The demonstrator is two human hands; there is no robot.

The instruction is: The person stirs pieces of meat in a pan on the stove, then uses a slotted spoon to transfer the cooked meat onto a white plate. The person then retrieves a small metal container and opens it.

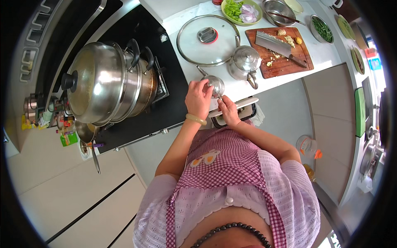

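Observation:
At the counter's front edge stands a small shiny steel pot (219, 84) with a thin spout or handle sticking out at its far left. My left hand (198, 100), with a pale bangle at the wrist, reaches over its top, fingertips bent together at the lid. What exactly they pinch is partly hidden. My right hand (228, 110) closes its thumb and fingers on the pot's near side, where a handle seems to be. Just right of it sits a larger lidded steel pot (245, 62) with a curved handle. Behind lies a round glass lid (188, 41) with a steel rim.
On the left, a big steamer pot (97, 84) covers the black stove (175, 89). A cleaver (273, 43) and chopped garlic lie on a wooden board (275, 71). Bowls of sliced vegetables (234, 11) and green beans (321, 29) stand behind. An open bin (242, 112) is below the counter edge.

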